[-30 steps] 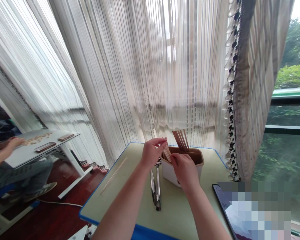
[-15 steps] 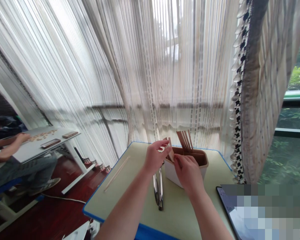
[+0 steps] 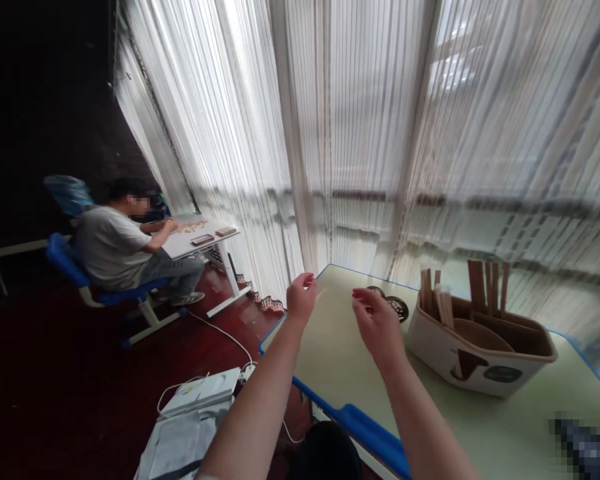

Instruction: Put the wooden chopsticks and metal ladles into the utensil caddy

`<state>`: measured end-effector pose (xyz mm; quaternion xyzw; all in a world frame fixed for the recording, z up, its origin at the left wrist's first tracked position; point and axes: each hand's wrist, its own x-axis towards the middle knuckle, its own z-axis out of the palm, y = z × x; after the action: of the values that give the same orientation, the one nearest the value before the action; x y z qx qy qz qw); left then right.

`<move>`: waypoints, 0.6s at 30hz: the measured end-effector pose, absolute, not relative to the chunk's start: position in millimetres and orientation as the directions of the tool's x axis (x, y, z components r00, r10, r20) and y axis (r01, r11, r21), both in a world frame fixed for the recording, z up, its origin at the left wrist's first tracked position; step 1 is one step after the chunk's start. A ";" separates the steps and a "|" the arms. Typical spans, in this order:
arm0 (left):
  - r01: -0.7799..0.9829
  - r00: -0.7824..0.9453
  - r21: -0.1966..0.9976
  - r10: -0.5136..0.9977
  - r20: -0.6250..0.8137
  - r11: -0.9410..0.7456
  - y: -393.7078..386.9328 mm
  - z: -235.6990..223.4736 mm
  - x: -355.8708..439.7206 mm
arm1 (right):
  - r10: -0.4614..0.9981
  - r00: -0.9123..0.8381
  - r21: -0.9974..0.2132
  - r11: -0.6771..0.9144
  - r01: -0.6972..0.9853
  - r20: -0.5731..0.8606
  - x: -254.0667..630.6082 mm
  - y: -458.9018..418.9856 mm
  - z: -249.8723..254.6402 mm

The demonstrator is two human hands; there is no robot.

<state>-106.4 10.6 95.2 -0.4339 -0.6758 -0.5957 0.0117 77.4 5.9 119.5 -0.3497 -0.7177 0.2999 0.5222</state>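
My left hand [image 3: 300,300] hovers over the far left corner of the pale green table [image 3: 340,360], fingers curled into a loose pinch; what it holds, if anything, is hidden. A blurred lone chopstick [image 3: 322,294] lies just beyond it. My right hand [image 3: 377,327] is raised beside it, fingers loosely apart and holding nothing. Behind the right hand lie metal tongs [image 3: 396,306]. To the right stands a white holder with a brown rim [image 3: 480,360], several wooden chopsticks [image 3: 480,283] standing in it.
The table has a blue edge [image 3: 360,427]. Sheer curtains [image 3: 380,133] hang behind it. On the dark red floor lie a white box [image 3: 200,393] and cables. At the far left a person on a blue chair [image 3: 115,250] works at a white desk [image 3: 200,237].
The view has swung left, so the holder now sits at the right. Both hands have left the holder and moved left, over the table's corner.
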 end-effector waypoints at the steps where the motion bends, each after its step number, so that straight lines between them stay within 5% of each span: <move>1: 0.596 -0.658 0.802 0.553 0.511 -0.032 6.2 86.1 -119.6 | 0.838 -0.220 -0.827 0.537 0.168 0.500 57.3 7.5 111.2; 5: 0.573 -0.711 0.817 0.533 0.458 0.063 -12.2 50.6 -152.9 | 0.907 -0.203 -0.903 0.402 0.150 0.369 -4.9 16.9 62.5; 9: 0.566 -0.688 0.817 0.610 0.394 0.109 -23.1 25.8 -164.6 | 0.886 -0.266 -0.846 0.449 0.287 0.380 -29.0 23.4 20.9; 18: 0.675 -0.565 0.728 0.720 0.403 0.122 -26.0 17.9 -164.2 | 0.872 -0.325 -0.799 0.474 0.370 0.367 -22.7 33.2 11.8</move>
<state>-164.2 -26.0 17.9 -0.4659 -0.7485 -0.4713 -0.0240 -22.7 33.2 11.8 -0.4116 -0.7543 0.3059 0.4100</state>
